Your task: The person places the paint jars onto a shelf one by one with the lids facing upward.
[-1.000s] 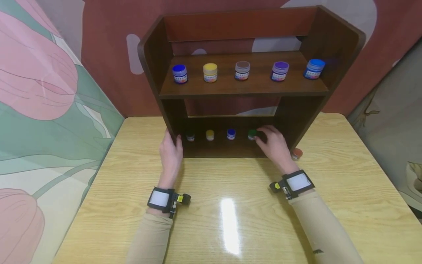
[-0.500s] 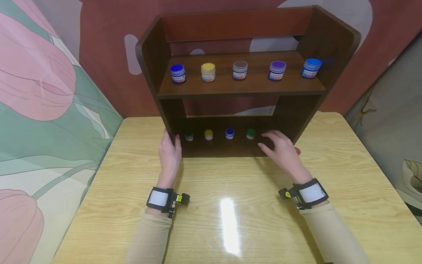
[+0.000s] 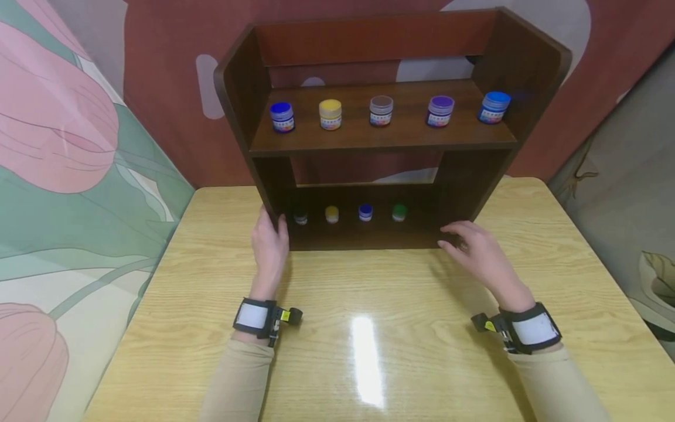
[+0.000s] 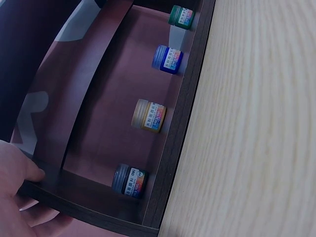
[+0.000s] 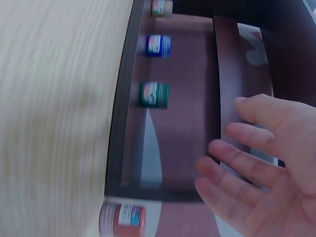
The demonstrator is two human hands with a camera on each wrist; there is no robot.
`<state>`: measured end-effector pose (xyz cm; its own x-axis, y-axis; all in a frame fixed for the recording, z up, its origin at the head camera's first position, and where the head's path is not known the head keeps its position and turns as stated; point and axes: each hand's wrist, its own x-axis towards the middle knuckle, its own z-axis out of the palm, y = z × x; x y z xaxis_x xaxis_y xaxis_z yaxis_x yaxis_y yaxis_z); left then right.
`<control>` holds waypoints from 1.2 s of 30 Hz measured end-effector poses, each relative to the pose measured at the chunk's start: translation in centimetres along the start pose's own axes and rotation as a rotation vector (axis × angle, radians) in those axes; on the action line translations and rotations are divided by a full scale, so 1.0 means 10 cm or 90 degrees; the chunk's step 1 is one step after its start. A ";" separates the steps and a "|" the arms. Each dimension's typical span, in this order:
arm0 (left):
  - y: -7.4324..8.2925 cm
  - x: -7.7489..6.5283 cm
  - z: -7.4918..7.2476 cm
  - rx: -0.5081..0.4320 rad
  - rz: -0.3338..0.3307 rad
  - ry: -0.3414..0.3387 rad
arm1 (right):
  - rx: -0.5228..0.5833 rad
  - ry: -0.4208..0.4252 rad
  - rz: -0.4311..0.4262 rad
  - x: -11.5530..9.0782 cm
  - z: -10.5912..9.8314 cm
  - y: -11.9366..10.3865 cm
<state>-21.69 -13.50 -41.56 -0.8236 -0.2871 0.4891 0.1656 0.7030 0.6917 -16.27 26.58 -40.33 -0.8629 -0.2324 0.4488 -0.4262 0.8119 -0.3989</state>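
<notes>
A dark brown two-tier wooden shelf (image 3: 387,138) stands on the table. My left hand (image 3: 269,243) grips its left side panel, thumb on the inner face and fingers behind the edge, as the left wrist view shows. My right hand (image 3: 480,258) hovers by the lower right front corner, fingers loosely bent and holding nothing. On the lower tier stand a dark jar (image 4: 130,180), a yellow paint jar (image 3: 331,214), a blue paint jar (image 3: 365,213) and a green paint jar (image 3: 399,213). An orange-red paint jar (image 5: 129,220) stands outside the right panel, hidden in the head view.
The upper tier bears a dark blue jar (image 3: 282,117), a yellow jar (image 3: 330,114), a grey-brown jar (image 3: 381,111), a purple jar (image 3: 440,111) and a bright blue jar (image 3: 494,107). A patterned wall covering (image 3: 174,129) rises behind the pale wooden table (image 3: 337,363).
My right hand has let go of the green paint jar and drawn back to the right, towards the shelf's corner. The green jar stays on the lower tier. My left hand keeps its grip.
</notes>
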 end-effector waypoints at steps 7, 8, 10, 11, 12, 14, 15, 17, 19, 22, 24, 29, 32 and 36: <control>0.01 0.00 -0.01 0.001 -0.003 0.002 | -0.023 -0.017 0.011 -0.13 -0.13 0.13; 0.01 0.00 -0.01 0.002 -0.003 0.002 | -0.026 -0.017 0.014 -0.14 -0.15 0.15; 0.01 0.01 -0.01 0.003 -0.004 0.001 | -0.038 -0.016 0.020 -0.17 -0.18 0.19; 0.01 0.01 -0.01 0.003 -0.003 0.000 | -0.042 -0.018 0.024 -0.18 -0.20 0.22; 0.01 0.01 -0.01 0.003 -0.002 0.000 | -0.047 -0.022 0.029 -0.18 -0.21 0.24; 0.01 0.01 -0.01 0.001 0.001 -0.001 | -0.050 -0.034 0.040 -0.20 -0.23 0.29; 0.01 0.01 -0.01 0.001 0.002 -0.002 | -0.050 -0.042 0.046 -0.20 -0.24 0.31; 0.01 0.01 -0.01 0.002 0.005 -0.002 | -0.046 -0.057 0.062 -0.21 -0.26 0.34; 0.01 0.01 -0.01 0.004 0.006 -0.001 | -0.046 -0.066 0.073 -0.22 -0.26 0.36; 0.00 0.01 -0.01 0.005 0.007 0.000 | -0.049 -0.071 0.084 -0.22 -0.26 0.39; 0.00 0.01 -0.01 0.003 0.007 0.000 | -0.051 -0.073 0.089 -0.21 -0.25 0.41; -0.01 0.01 0.00 -0.001 0.006 -0.002 | -0.058 -0.085 0.106 -0.20 -0.21 0.49; -0.01 0.01 0.00 -0.001 0.007 0.002 | -0.070 -0.089 0.104 -0.18 -0.16 0.55; -0.01 0.00 0.00 0.003 0.008 0.008 | -0.076 -0.086 0.085 -0.16 -0.09 0.63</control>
<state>-21.73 -13.55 -41.59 -0.8148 -0.2869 0.5038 0.1731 0.7090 0.6837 -17.31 32.53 -42.87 -0.9416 -0.1821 0.2834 -0.2775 0.8961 -0.3463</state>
